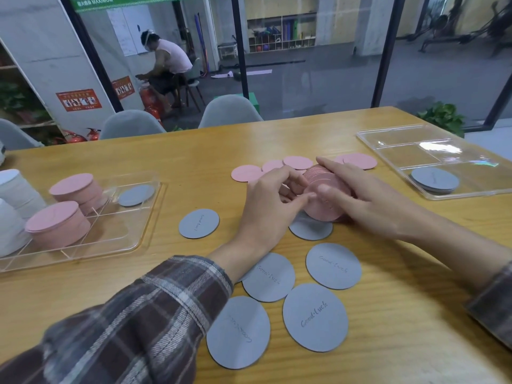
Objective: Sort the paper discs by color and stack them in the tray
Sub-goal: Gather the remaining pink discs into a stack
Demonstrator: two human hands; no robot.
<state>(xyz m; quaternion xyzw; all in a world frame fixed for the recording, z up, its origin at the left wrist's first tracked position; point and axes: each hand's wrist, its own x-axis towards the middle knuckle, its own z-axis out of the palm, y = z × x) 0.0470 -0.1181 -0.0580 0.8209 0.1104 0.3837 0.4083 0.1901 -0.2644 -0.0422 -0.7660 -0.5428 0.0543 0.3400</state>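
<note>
While both hands clasp it, the stack of pink discs (323, 209) sits tilted on edge at mid-tabletop, over a grey disc (310, 230); whether it touches that disc is unclear. The left hand (266, 200) has a curled grip on its near side, and the right hand (360, 195) has its grip closed over the top, thumb on the face. Loose pink discs (246, 173) lie just behind, grey discs (315, 317) in front. The left tray (133, 242) holds pink piles (58, 223), the right tray (471, 195) a grey pile (435, 180).
</note>
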